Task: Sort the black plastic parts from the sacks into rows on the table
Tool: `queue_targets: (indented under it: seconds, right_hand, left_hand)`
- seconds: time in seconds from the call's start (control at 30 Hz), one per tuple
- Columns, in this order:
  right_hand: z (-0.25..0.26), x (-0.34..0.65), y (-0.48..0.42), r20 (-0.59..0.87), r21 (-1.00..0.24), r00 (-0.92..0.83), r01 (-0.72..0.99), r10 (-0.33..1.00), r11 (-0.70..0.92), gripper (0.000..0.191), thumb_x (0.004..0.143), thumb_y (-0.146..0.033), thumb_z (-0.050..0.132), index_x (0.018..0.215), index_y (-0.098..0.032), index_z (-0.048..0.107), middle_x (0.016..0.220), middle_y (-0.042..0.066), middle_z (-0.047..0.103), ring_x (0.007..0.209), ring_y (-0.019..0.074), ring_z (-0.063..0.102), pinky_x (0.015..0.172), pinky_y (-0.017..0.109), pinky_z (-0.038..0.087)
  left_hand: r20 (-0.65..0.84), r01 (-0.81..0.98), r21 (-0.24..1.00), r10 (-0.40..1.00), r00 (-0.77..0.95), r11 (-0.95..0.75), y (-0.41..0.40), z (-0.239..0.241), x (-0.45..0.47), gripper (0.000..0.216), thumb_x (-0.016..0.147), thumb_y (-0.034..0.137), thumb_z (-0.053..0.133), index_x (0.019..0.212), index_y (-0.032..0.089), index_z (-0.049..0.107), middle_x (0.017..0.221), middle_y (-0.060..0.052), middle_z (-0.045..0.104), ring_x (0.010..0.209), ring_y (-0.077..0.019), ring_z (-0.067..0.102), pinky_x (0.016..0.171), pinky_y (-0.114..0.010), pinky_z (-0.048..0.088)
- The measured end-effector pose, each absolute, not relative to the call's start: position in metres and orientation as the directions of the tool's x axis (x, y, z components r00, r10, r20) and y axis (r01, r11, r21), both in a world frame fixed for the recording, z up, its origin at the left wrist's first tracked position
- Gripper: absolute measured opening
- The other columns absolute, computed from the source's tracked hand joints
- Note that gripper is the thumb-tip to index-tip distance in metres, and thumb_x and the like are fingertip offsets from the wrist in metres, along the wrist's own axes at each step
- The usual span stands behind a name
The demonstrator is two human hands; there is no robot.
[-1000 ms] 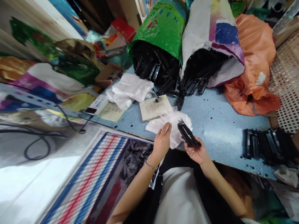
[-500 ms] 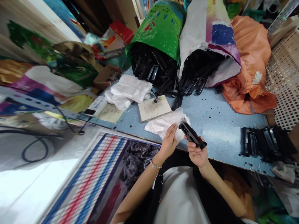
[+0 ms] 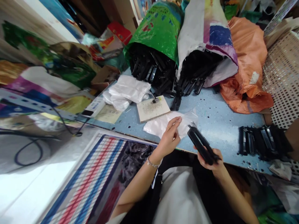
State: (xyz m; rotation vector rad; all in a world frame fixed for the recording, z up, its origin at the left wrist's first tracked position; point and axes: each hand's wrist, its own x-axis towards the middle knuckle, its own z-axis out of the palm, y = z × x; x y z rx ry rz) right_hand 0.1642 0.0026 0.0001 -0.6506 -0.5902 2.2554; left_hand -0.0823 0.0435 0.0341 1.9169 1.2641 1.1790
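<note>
My right hand (image 3: 213, 160) grips a long black plastic part (image 3: 201, 143) by its lower end. The part is tilted, its narrow tip pointing up and left, and a lengthwise slot shows along it. Its exact kind I cannot make out. My left hand (image 3: 169, 138), with a ring and a bracelet, is over a pile of thin white plastic bags (image 3: 154, 126) at the table edge. Its forefingers are stretched out across the bags and its thumb stands apart. A clear bag edge spreads to the right of the fingertips, near the part's tip.
Behind, a green sack (image 3: 156, 31) and a white-purple sack (image 3: 193, 34) spill similar black parts onto the blue table (image 3: 217, 121). Black parts (image 3: 261, 140) lie in a row at right, near an orange sack (image 3: 247, 62). Folded white bags (image 3: 129, 88) and a board (image 3: 153, 109) are left.
My right hand has drawn the black part right and toward me, away from the left hand, and turned it. My left hand's fingers have stretched forward over the bags.
</note>
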Motion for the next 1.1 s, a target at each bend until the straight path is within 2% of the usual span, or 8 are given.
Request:
queue_targets:
  seconds: [0.13, 0.23, 0.37, 0.53, 0.63, 0.73, 0.9, 1.1]
  right_hand:
    - [-0.010, 0.163, 0.001, -0.222, -0.276, -0.626, -0.695, 0.747, -0.664, 0.063, 0.093, -0.064, 0.041, 0.112, -0.011, 0.067, 0.048, -0.011, 0.044, 0.025, -0.0002, 0.014, 0.026, 0.013, 0.015]
    - [-0.024, 0.166, -0.007, -0.202, -0.187, -0.574, -0.773, 0.794, -0.606, 0.061, 0.097, -0.061, 0.037, 0.111, -0.011, 0.069, 0.042, -0.013, 0.036, 0.023, 0.0000, 0.013, 0.026, 0.011, 0.016]
    - [-0.027, 0.187, -0.015, -0.085, -0.200, -0.643, -0.738, 0.762, -0.645, 0.063, 0.088, -0.066, 0.050, 0.118, -0.013, 0.069, 0.046, -0.008, 0.049, 0.023, 0.0006, 0.025, 0.026, 0.011, 0.026]
    - [-0.003, 0.196, -0.012, -0.050, -0.161, -0.708, -0.690, 0.704, -0.706, 0.064, 0.091, -0.060, 0.047, 0.125, -0.009, 0.064, 0.060, -0.003, 0.059, 0.027, 0.0011, 0.027, 0.026, 0.012, 0.023]
    - [0.006, 0.185, -0.004, -0.191, -0.170, -0.669, -0.699, 0.719, -0.695, 0.056, 0.093, -0.055, 0.048, 0.118, -0.008, 0.066, 0.062, -0.004, 0.057, 0.033, 0.0014, 0.029, 0.029, 0.011, 0.024]
    - [0.010, 0.175, 0.010, -0.365, -0.379, -0.500, -0.690, 0.785, -0.616, 0.046, 0.090, -0.054, 0.053, 0.105, -0.013, 0.067, 0.064, -0.004, 0.054, 0.041, 0.0040, 0.035, 0.034, 0.013, 0.028]
    - [0.023, 0.166, 0.030, -0.305, -0.938, -0.052, -0.157, 0.951, -0.309, 0.034, 0.088, -0.053, 0.059, 0.079, -0.020, 0.061, 0.061, -0.003, 0.053, 0.054, 0.0126, 0.049, 0.048, 0.024, 0.041]
    - [0.043, 0.144, 0.021, 0.048, -0.818, -0.027, 0.572, 0.999, 0.054, 0.036, 0.096, -0.035, 0.048, 0.126, -0.019, 0.059, 0.116, 0.013, 0.058, 0.104, 0.0265, 0.061, 0.091, 0.044, 0.052]
  left_hand:
    - [0.430, 0.508, 0.712, 0.873, 0.232, -0.486, 0.056, 0.026, -0.062, 0.087, 0.081, -0.003, 0.041, 0.158, 0.030, 0.020, 0.156, -0.015, 0.033, 0.138, -0.0267, 0.046, 0.096, -0.035, 0.055]
    - [0.393, 0.550, 0.711, 0.896, 0.206, -0.438, 0.072, 0.005, -0.055, 0.088, 0.078, -0.003, 0.043, 0.158, 0.026, 0.021, 0.157, -0.017, 0.030, 0.143, -0.0289, 0.039, 0.101, -0.039, 0.053]
    - [0.288, 0.581, 0.756, 0.950, 0.118, -0.301, 0.086, -0.015, -0.056, 0.085, 0.076, -0.004, 0.044, 0.156, 0.021, 0.027, 0.156, -0.019, 0.031, 0.140, -0.0281, 0.044, 0.101, -0.037, 0.053]
    - [0.297, 0.500, 0.778, 0.924, 0.241, -0.380, 0.078, -0.006, -0.037, 0.088, 0.076, -0.003, 0.044, 0.157, 0.024, 0.023, 0.159, -0.018, 0.028, 0.135, -0.0267, 0.050, 0.094, -0.033, 0.057]
    - [0.305, 0.467, 0.785, 0.910, 0.282, -0.407, 0.068, 0.005, -0.020, 0.091, 0.077, -0.002, 0.045, 0.159, 0.024, 0.015, 0.162, -0.018, 0.025, 0.129, -0.0253, 0.056, 0.090, -0.031, 0.059]
    - [0.351, 0.511, 0.689, 0.854, 0.385, -0.514, 0.054, 0.012, -0.007, 0.091, 0.079, -0.002, 0.042, 0.160, 0.023, 0.010, 0.163, -0.018, 0.026, 0.140, -0.0302, 0.046, 0.095, -0.035, 0.059]
    - [0.343, 0.451, 0.628, 0.745, 0.572, -0.634, 0.027, 0.014, 0.002, 0.091, 0.082, -0.001, 0.040, 0.161, 0.023, 0.002, 0.164, -0.017, 0.025, 0.145, -0.0303, 0.041, 0.103, -0.040, 0.055]
    - [0.325, 0.370, 0.759, 0.804, 0.497, -0.536, 0.024, 0.006, -0.009, 0.094, 0.082, 0.005, 0.055, 0.160, 0.027, 0.009, 0.157, -0.015, 0.034, 0.145, -0.0303, 0.039, 0.114, -0.048, 0.045]
